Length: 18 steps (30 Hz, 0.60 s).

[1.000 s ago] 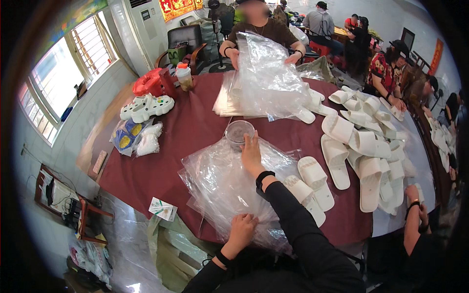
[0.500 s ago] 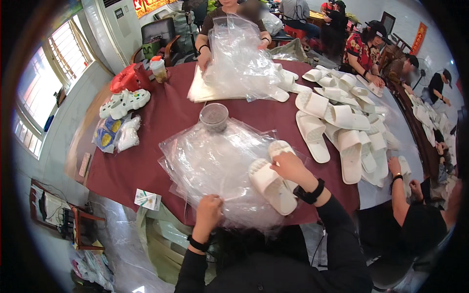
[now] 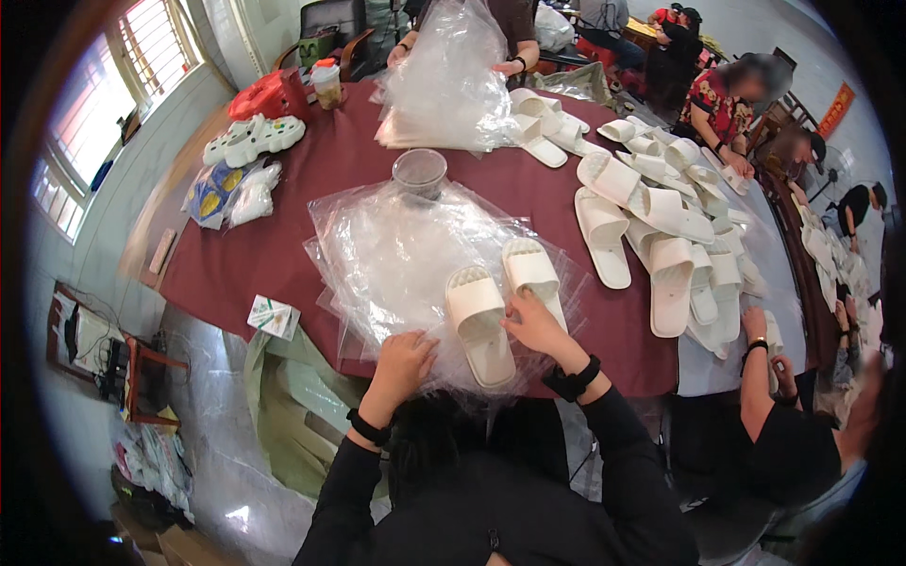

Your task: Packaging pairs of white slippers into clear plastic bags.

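A pair of white slippers lies side by side on a stack of clear plastic bags (image 3: 377,245), toes pointing away from me. My right hand (image 3: 536,325) is closed at the inner edge of the right slipper (image 3: 528,264), its fingertips between the two. The left slipper (image 3: 479,316) lies nearer the bags' front edge. At that same edge, my left hand (image 3: 406,366) has its fingers curled on a plastic bag; the fingertips are partly hidden. A clear round tub (image 3: 419,172) sits on the far end of the bag stack.
More white slippers (image 3: 651,212) are heaped on the right of the dark red tablecloth (image 3: 283,226). Clogs (image 3: 253,140), small packets (image 3: 212,193) and a drink cup (image 3: 327,85) stand left. Across the table a person's hands hold bags (image 3: 448,85); another person works at my right.
My right hand and the slippers have moved left over the bags, and the slippers now lie further apart. The left hand stays at the bags' near edge. The person opposite has lifted their bags more upright.
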{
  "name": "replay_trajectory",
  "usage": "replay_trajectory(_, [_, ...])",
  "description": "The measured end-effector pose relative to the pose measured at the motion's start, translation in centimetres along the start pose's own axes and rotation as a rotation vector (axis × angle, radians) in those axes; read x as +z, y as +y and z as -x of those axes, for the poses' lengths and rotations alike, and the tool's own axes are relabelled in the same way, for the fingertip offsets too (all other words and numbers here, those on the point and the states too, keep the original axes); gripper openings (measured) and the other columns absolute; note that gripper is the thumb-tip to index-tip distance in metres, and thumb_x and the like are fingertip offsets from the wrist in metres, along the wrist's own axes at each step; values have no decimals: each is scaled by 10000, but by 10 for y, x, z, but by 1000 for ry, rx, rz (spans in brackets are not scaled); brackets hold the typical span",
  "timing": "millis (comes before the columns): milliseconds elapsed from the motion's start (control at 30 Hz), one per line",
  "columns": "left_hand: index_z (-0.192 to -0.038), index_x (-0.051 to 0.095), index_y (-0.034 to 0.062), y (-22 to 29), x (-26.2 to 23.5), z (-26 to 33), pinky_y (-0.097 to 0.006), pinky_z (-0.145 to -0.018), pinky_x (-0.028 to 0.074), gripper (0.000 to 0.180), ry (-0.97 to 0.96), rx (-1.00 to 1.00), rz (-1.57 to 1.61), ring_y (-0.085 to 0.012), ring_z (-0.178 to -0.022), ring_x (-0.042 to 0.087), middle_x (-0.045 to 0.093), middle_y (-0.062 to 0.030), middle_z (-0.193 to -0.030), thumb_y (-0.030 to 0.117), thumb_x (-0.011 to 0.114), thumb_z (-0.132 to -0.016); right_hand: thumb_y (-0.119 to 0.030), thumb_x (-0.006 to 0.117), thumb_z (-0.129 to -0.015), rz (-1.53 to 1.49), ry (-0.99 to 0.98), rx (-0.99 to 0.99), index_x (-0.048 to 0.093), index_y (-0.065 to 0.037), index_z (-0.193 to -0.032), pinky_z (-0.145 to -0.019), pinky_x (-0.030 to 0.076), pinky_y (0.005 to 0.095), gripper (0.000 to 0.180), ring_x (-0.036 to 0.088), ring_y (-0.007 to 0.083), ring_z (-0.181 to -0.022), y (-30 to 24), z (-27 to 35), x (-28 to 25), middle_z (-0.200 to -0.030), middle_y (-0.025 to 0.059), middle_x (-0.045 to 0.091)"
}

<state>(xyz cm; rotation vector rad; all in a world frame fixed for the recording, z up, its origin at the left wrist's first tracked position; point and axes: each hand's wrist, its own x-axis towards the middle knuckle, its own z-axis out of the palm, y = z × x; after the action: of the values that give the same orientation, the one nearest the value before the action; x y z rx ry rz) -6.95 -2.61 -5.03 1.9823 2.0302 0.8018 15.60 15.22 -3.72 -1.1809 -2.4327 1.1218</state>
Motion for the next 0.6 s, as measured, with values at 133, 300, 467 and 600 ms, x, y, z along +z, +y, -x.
replay_trajectory(133, [-1054, 644, 142, 8, -4, 12, -522, -990, 344, 250, -136, 93, -127, -388, -1210, 453, 515, -167, -1279, 257, 633, -832, -272, 653, -814, -38, -67, -163, 698, -140, -1016, -1051, 308, 456, 245, 340, 450, -1260, 9, -6, -3, -1267, 290, 389])
replay_trajectory(300, [-1121, 627, 148, 0, 2, 17, -512, -1006, 340, 296, -109, 129, -161, -382, -1237, 429, 474, -152, -1334, 228, 626, -836, -309, 582, -867, 306, -76, -109, 605, -114, -1198, -1077, 271, 459, 385, 303, 441, -1304, -3, -17, 11, -1308, 321, 357])
replay_trajectory(467, [-1200, 585, 144, -1, 8, 15, -482, -993, 362, 381, -82, 145, -173, -363, -1223, 445, 483, -143, -1325, 212, 629, -828, -214, 574, -885, -128, -25, -90, 535, -20, -1228, -1076, 276, 428, 396, 308, 393, -1322, 13, -22, 17, -1366, 301, 339])
replay_trajectory(600, [-1206, 579, 115, -3, 11, 14, -454, -980, 373, 407, -59, 167, -183, -344, -1212, 454, 494, -135, -1313, 206, 635, -813, -102, 564, -888, -306, 132, -127, 482, 14, -1260, -1069, 291, 372, 398, 306, 341, -1340, 19, 13, -15, -1407, 248, 335])
